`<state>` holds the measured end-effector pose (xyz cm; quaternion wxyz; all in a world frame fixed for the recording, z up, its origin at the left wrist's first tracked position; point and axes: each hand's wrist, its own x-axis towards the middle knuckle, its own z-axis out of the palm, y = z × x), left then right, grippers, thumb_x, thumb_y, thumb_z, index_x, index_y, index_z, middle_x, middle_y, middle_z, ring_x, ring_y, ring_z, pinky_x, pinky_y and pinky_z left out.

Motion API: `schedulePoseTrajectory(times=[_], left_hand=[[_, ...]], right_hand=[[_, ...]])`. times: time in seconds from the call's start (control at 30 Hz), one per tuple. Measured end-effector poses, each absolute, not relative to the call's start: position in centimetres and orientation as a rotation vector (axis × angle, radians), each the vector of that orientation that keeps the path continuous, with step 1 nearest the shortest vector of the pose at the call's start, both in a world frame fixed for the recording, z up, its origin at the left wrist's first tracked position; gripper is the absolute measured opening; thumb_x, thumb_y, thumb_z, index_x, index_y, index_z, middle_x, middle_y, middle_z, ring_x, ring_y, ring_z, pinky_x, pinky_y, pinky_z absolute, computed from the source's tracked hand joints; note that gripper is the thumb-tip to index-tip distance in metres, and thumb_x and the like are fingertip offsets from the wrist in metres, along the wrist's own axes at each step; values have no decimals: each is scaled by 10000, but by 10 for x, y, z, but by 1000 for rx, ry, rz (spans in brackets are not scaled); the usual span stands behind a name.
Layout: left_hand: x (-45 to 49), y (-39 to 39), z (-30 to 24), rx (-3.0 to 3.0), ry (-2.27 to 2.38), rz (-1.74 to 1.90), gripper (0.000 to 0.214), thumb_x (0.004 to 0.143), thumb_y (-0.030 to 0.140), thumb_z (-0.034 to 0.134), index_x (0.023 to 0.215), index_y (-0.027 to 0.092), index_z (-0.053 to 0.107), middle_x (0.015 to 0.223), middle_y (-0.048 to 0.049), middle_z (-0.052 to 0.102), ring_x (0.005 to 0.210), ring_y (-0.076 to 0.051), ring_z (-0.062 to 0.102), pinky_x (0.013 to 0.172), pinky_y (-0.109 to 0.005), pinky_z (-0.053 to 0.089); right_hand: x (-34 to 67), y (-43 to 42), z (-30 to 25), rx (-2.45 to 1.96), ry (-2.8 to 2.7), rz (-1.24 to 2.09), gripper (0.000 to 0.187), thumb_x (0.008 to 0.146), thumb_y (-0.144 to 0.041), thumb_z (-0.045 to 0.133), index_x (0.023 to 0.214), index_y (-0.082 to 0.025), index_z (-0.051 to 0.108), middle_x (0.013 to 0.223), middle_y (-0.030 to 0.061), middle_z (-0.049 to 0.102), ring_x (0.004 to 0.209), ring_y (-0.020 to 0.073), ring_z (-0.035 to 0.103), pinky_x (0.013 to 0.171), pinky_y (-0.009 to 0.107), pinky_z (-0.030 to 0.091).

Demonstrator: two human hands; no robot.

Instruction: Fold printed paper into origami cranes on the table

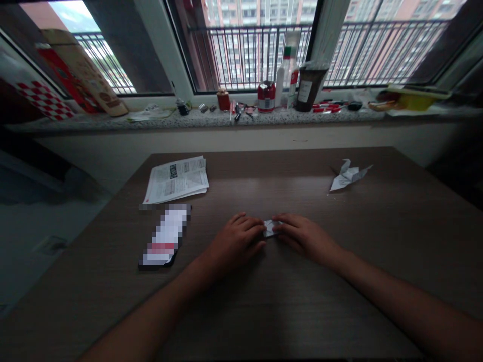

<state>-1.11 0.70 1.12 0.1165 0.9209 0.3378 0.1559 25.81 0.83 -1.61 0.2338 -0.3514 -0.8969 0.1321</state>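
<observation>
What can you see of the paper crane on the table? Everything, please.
The paper crane looks folded from thin, whitish paper with faint grey marks, perhaps print. A slim neck rises and bends over at the top, pointing left in the picture; pointed flaps spread toward the lower left and the right. It sits on the far right part of the table, beyond the right hand, which is not touching it. Finer creases are too blurred to tell.

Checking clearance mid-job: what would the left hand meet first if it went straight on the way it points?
The folded paper, right at the fingertips of the left hand; the right hand comes just beyond. How firmly the fingertips touch it is unclear.
</observation>
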Motion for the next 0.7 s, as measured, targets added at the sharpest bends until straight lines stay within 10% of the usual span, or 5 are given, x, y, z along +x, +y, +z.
schedulePoseTrajectory(times=[0.7], left_hand=[[-1, 9, -3, 2593, 1040, 683, 89, 1005, 192, 632, 1064, 189, 700, 1165, -91, 679, 1056, -250, 656, 923, -430, 563]], right_hand=[[253, 9, -15, -927, -2336, 479, 162, 1003, -207, 624, 1147, -237, 691, 1254, 107, 689, 1155, 262, 645, 958, 464, 555]])
